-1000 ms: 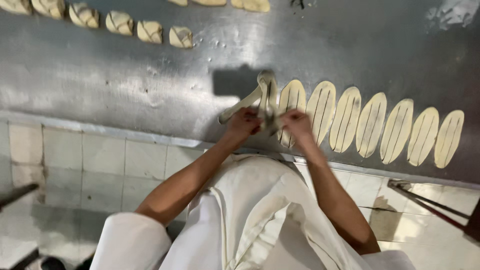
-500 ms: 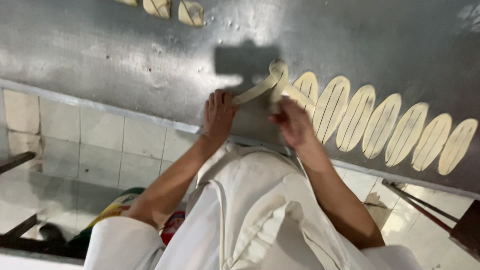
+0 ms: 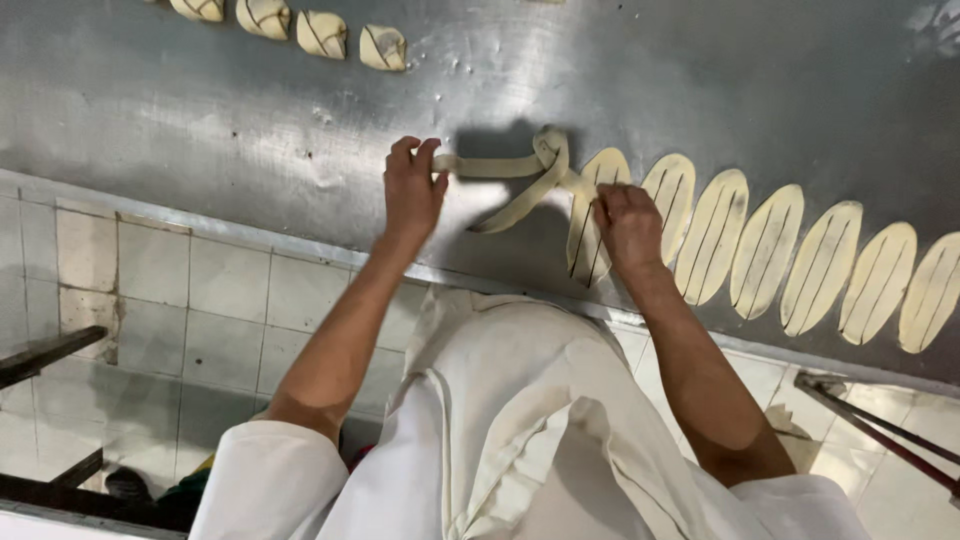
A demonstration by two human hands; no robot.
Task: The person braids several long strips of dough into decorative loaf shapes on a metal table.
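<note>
The left hand (image 3: 412, 190) pinches one end of a slit dough strip (image 3: 520, 178), its fingers closed on the tip, while the right hand (image 3: 628, 225) grips the other end with fingers curled shut, down at the near side of the metal surface (image 3: 250, 110). The strip is stretched between them, just above the surface, and its strands cross and loop into a loose knot near the middle, closer to the right hand. Just beside the right hand, and partly under it, begins a row of flat oval dough pieces (image 3: 760, 250), each scored with lengthwise slits, lying side by side toward the right edge of the view. Well apart, at the far side of the surface, sits a line of finished knotted pieces (image 3: 322, 32), small and folded tight. By the look of it, the step in hand is the twisting of one oval into a knot: the piece is pulled long and crossed but not yet closed up like those at the far side. The next move seems to call for both hands to bring the ends together and tuck them through or under the loop, with a light, even pull, since soft slit dough may tear at the cuts if drawn too hard.
</note>
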